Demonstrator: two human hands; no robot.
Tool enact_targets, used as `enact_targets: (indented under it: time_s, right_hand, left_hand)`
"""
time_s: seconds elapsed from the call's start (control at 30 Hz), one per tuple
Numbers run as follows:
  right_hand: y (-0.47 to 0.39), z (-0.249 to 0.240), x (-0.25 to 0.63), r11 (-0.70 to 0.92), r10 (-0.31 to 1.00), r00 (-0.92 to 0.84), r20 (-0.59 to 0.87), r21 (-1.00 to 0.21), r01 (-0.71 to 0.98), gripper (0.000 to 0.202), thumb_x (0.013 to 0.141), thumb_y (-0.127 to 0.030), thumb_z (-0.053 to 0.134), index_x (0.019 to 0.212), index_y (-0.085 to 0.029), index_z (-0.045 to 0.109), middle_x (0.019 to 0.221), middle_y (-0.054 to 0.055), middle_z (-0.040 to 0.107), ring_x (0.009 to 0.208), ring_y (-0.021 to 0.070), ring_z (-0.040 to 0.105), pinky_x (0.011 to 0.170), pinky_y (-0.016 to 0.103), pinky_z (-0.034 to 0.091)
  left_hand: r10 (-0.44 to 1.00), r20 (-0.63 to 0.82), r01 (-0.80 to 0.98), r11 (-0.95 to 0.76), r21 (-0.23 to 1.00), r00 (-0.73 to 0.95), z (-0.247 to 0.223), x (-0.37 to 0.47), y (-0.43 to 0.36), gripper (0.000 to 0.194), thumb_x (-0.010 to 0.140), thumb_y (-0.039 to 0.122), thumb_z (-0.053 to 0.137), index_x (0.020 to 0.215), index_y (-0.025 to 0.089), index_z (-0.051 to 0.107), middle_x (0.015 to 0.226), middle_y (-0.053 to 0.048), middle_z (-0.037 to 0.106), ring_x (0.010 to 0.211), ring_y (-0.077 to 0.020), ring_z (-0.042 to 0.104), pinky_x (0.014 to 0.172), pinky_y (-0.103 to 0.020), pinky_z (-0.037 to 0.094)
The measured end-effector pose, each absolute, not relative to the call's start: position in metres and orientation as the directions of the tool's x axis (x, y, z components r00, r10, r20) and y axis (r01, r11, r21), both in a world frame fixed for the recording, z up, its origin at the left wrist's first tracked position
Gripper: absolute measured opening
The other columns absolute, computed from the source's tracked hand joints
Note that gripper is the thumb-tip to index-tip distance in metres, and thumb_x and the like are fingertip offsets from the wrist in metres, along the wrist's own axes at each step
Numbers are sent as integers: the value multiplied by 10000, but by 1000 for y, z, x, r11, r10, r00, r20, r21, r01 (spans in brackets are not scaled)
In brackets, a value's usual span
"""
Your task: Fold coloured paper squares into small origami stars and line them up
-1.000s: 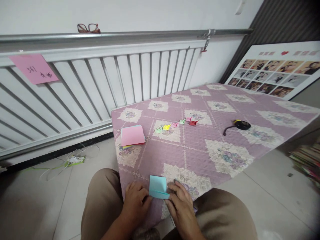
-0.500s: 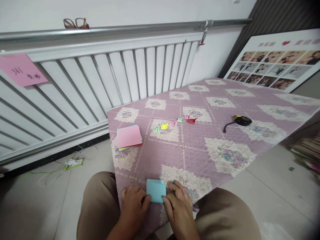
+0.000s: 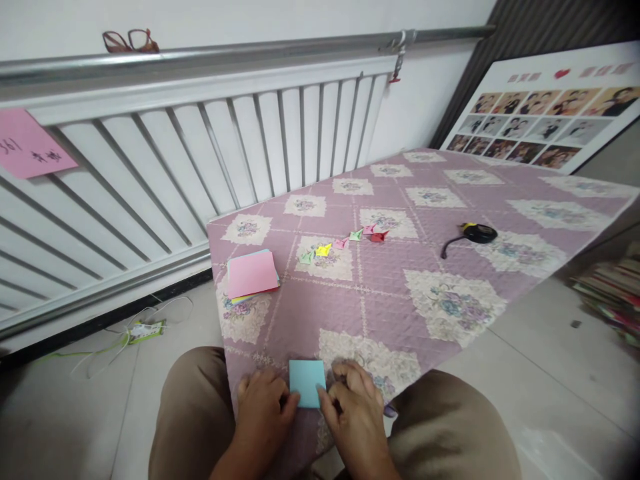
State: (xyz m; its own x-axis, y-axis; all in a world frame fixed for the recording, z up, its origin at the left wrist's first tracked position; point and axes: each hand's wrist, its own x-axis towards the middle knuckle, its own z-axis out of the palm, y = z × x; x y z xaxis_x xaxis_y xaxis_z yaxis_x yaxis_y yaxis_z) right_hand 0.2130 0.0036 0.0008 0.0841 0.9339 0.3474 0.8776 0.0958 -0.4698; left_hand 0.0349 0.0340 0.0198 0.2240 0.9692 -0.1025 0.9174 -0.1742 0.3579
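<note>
A folded light blue paper square (image 3: 307, 381) lies flat on the tablecloth near the table's front corner. My left hand (image 3: 266, 407) is at its left side, fingers curled and the thumb on the lower left corner. From the other side, my right hand (image 3: 353, 407) has its thumb on the lower right edge, with bent fingers beside the paper. Further up the table runs a row of small folded paper figures, among them a yellow one (image 3: 323, 250), a green one (image 3: 356, 235) and a red one (image 3: 379, 237).
A stack of coloured paper sheets (image 3: 253, 275), pink on top, lies at the table's left edge. To the right is a black tape measure (image 3: 479, 233). A radiator (image 3: 225, 147) stands behind the table, and a photo board (image 3: 545, 110) leans at the far right.
The blue paper's upper layer, which stuck out at the top right, now lines up in one even square. My right thumb has moved slightly up its edge. The whole view has shifted a little.
</note>
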Motion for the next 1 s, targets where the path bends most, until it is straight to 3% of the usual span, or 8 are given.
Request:
enact_targets:
  time_s: [0.3,0.6,1.0]
  right_hand:
    - [6,2,212,38,949,112,295,-459,888,159,753,-223,684,615,-240,609,1054,44,644,1098,298,521,867,443,429]
    - [7,6,211,22,949,125,288,-457,889,37,751,-235,681,736,-261,660,1046,40,649,1065,284,533,860,431,423]
    - [8,7,211,67,936,85,343,-408,910,48,779,-254,633,803,-283,663,1040,57,637,1057,305,516,788,431,429]
  left_hand:
    - [953,-219,941,-137,309,211,33,39,39,213,830,320,567,660,207,626,819,-19,626,856,-232,546,837,-416,281]
    - [949,-234,944,-136,302,212,39,42,43,196,817,303,591,651,204,627,797,-9,631,851,-221,550,852,-412,282]
    - [963,-112,932,-203,300,246,32,41,41,176,783,276,624,621,207,617,753,-9,635,803,-224,555,841,-417,314]
